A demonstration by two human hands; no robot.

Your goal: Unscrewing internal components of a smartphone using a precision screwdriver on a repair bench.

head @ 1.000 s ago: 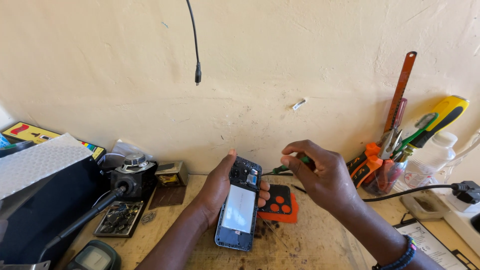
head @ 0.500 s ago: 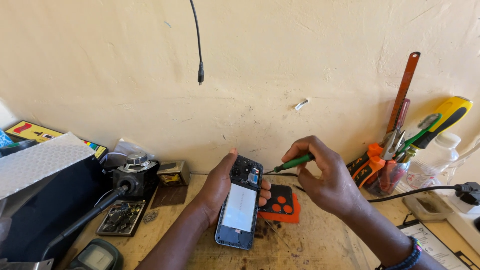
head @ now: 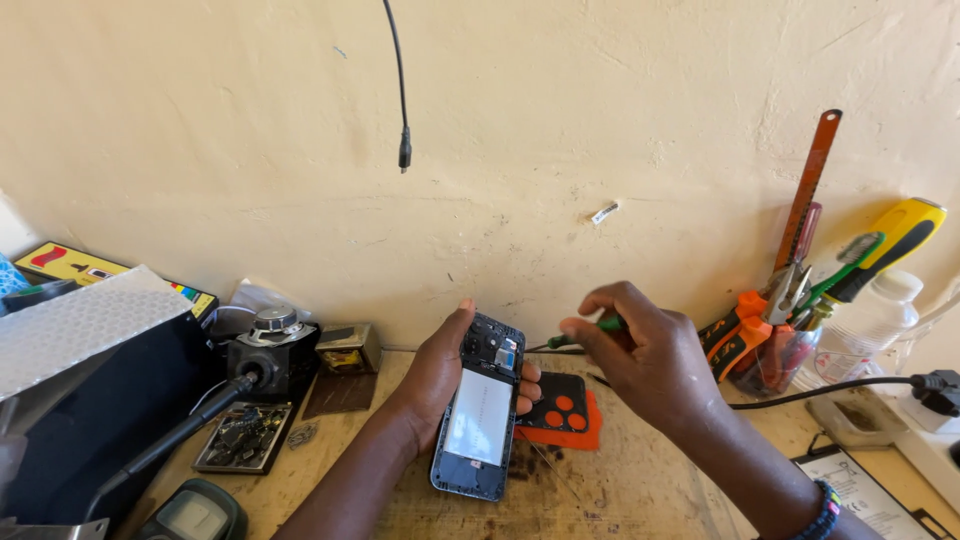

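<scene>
My left hand [head: 435,375] holds an opened phone [head: 480,420], back cover off, with a white battery and dark circuit board showing, tilted up above the wooden bench. My right hand [head: 645,355] grips a green-handled screwdriver [head: 585,333] whose tip points left at the phone's upper right edge. Under the phone lies a black and orange pad [head: 560,410] with round orange spots.
A cup of tools [head: 775,350] with pliers, a saw blade and a yellow-handled tool stands at the right. A power strip [head: 935,425] with a black plug sits far right. A black box [head: 70,400], small meter [head: 195,515] and circuit board [head: 240,435] lie left. A cable [head: 403,150] hangs down the wall.
My right hand with the screwdriver has shifted slightly and lowered toward the phone's top. The phone stays held in my left hand.
</scene>
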